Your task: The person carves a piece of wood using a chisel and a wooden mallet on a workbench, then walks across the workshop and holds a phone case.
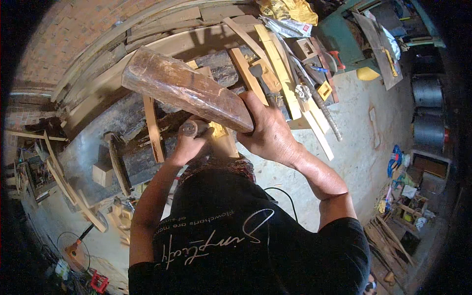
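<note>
My right hand (269, 129) is closed around the narrow end of a thick, worn wooden mallet (184, 86). The mallet is raised in front of me, slanting up to the left and covering part of the bench. Below it, my left hand (188, 146) grips a chisel (190, 129) upright by its round wooden handle, whose end faces up. Its blade is hidden under the hand. Beside the left hand lies a pale wooden piece (224, 141), with yellow light wood at its far end. The mallet and chisel handle appear apart.
A dark, rough workbench (132, 152) holds several wooden strips and a squared wood block (102, 173) at left. Long planks (162, 39) lean along the far brick wall. At right are yellow timber (275, 64), a metal rod (330, 123) and a red-handled tool (337, 59).
</note>
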Tool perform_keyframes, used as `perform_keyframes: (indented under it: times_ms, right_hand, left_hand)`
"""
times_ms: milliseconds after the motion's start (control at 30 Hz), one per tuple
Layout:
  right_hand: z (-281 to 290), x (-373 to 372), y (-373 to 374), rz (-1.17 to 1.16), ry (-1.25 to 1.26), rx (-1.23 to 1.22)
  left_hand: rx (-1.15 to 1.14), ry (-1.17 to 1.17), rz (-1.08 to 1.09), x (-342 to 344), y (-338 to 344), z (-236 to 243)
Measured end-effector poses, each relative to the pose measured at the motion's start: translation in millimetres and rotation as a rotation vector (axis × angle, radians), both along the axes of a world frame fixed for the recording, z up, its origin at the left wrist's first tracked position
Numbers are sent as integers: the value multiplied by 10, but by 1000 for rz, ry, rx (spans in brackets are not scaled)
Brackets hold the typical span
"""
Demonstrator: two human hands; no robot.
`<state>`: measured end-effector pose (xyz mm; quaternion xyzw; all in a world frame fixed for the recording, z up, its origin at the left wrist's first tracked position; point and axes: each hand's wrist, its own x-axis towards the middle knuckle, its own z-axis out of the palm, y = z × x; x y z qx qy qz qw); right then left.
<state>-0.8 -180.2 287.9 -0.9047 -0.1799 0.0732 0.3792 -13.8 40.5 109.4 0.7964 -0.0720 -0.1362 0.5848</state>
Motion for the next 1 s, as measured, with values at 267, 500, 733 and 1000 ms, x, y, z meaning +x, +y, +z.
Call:
perform_keyframes:
  times_ms: [267, 500, 733, 1000]
  right_hand:
    - [-32, -5, 4, -14, -60, 31]
    - [49, 33, 29, -36, 90, -60]
    - [118, -116, 97, 46, -109, 77]
    - [-5, -72, 21, 124, -171, -239]
  left_hand:
    - [52, -34, 64, 6, -8, -62]
    - [-44, 58, 8, 64, -38, 68]
    - [-1271, 604, 48, -69, -156, -53]
    - [267, -149, -185, -33, 147, -512]
